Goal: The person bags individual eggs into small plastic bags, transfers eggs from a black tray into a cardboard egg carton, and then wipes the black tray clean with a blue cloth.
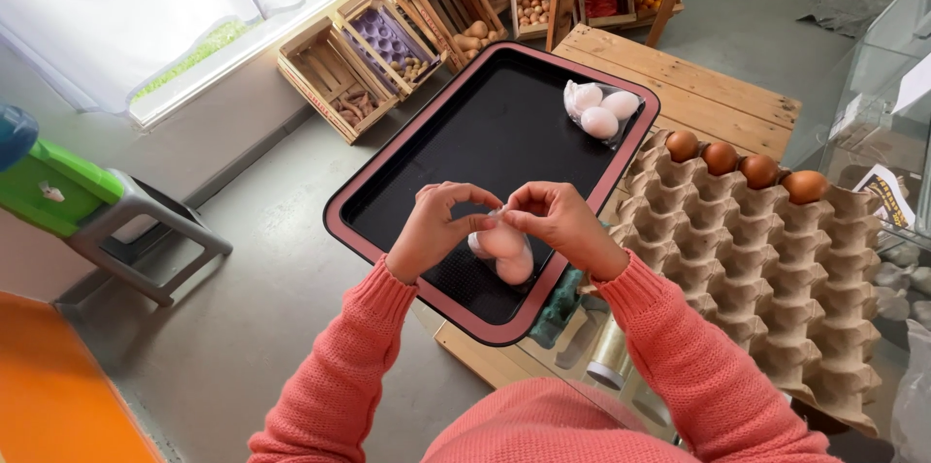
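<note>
Left hand [433,226]: curled, fingertips pinched on the top of a small clear bag of pale eggs [506,252], thumb side toward the other hand.
Right hand [561,223]: curled likewise, fingertips pinched on the same bag top, touching or almost touching the left fingertips.
Pose: both wrists bent inward, forearms in coral knitted sleeves [679,347] converging from below, hands meeting above the near part of the tray.
Bag of pale eggs: hanging beneath the fingers, over the tray; whether resting on it, cannot tell.
Tray [465,133]: black with a red rim, lying on the wooden table [698,85].
Second bag of eggs [601,112]: at the tray's far right corner.
Egg carton [756,259]: grey pulp, just right of the tray, four brown eggs [742,164] in its far row.
Crates [388,46]: wooden, on the floor beyond the table.
</note>
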